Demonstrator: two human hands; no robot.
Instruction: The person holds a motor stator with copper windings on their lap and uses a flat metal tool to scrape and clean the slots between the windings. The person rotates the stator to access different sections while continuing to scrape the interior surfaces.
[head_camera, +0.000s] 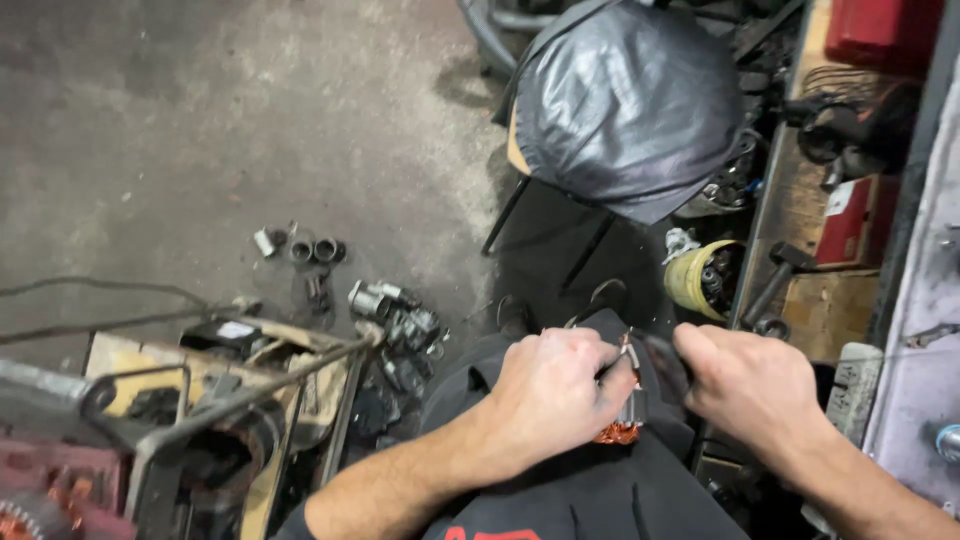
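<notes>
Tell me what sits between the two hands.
In the head view, a small motor armature with copper windings sits between the left hand and right hand; the left hand grips it.

Both bare forearms reach forward from the lower edge of the view and converge above the person's lap. The left hand (548, 385) is curled into a closed grip, knuckles up, thumb and fingers pinched together at its right side. The right hand (752, 385) comes in from the lower right, back of the hand up, fingers folded under and pointing toward the left hand, just beside it.
</notes>
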